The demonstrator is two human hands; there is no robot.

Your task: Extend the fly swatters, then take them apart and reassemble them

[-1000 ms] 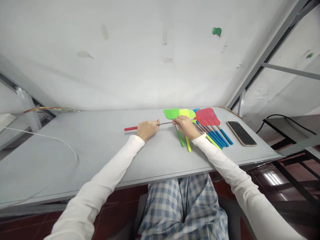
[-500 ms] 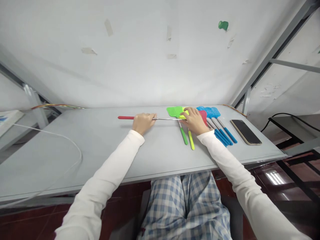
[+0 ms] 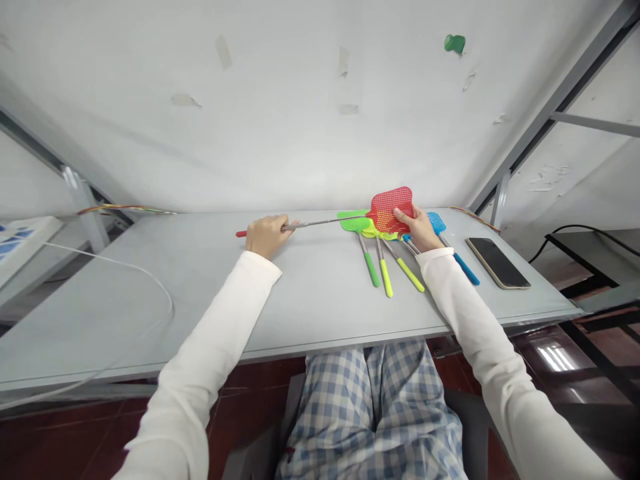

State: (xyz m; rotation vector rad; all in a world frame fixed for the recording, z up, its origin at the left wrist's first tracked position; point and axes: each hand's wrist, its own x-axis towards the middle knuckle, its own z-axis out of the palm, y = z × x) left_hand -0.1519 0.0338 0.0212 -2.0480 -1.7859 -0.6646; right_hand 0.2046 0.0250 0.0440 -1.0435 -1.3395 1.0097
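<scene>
A red fly swatter [image 3: 389, 205] with a metal telescopic rod is held up between my two hands, its head tilted above the table. My left hand [image 3: 267, 235] is closed around the red handle, near where the rod begins. The fingers and thumb of my right hand [image 3: 421, 228] pinch the right side of the red mesh head. Beneath and beside it lie a green swatter [image 3: 353, 222], yellow-green swatters [image 3: 386, 269] and blue swatters [image 3: 466, 268]. My right hand and forearm partly cover the blue ones.
The grey table [image 3: 310, 293] stands against a white wall with tape scraps. A smartphone [image 3: 497, 263] lies to the right of the swatters. A white cable [image 3: 150, 283] curves over the table's left part. Metal frame posts [image 3: 85, 203] rise at both sides.
My right hand has moved right, from the rod to the red mesh head. The head is now raised and tilted, uncovering another yellow-green handle. My left hand has shifted slightly left.
</scene>
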